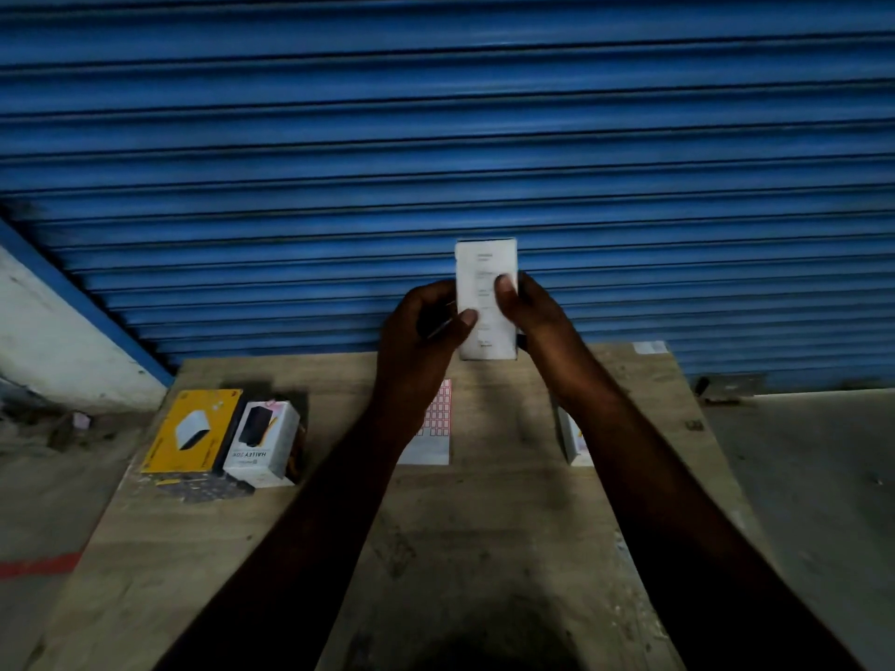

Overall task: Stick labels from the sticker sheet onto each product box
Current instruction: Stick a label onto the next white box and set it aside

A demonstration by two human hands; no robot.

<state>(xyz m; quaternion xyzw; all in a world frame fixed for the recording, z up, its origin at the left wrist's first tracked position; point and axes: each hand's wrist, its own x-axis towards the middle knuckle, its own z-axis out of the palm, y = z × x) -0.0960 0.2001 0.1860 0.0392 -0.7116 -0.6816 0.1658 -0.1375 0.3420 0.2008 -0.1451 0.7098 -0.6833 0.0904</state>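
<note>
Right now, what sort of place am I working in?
Probably a small shop or storeroom: a closed blue roller shutter, a rough wooden table, and retail product boxes near a sticker sheet.

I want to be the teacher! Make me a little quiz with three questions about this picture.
1. True or false: the left hand and right hand both hold the white box up above the table.
2. What colour is the leftmost box on the table? A. yellow B. green C. red
3. Fill the gap: the sticker sheet lies flat on the ____.

Key: 1 true; 2 A; 3 table.
</note>
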